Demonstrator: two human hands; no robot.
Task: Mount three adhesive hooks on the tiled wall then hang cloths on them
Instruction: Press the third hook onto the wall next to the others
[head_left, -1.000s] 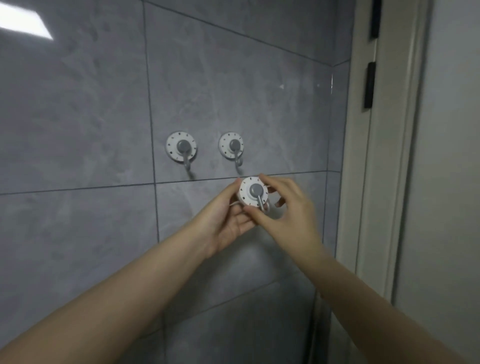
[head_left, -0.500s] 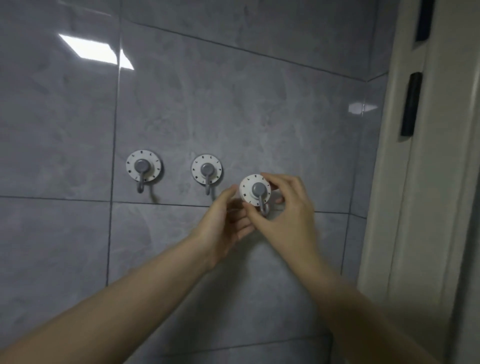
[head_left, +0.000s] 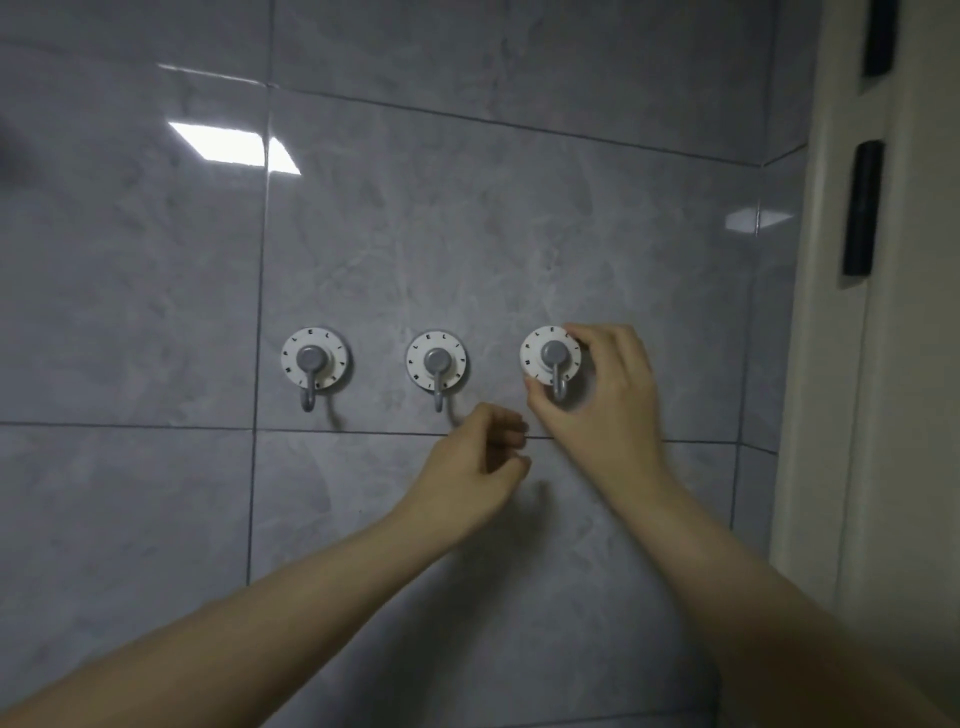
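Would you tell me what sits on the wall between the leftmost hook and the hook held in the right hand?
In the head view, one more mounted hook, the middle hook, sits between the leftmost hook and the third hook pinched by the right hand; otherwise bare grey tile.

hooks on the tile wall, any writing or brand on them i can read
left hook: black letters ringing the white disc, "PLELIFE" legible, the rest blurred.
middle hook: "PLELIFE" on its ring, the rest blurred.
right hook, pinched by the right hand: letters ring it, too blurred to read.
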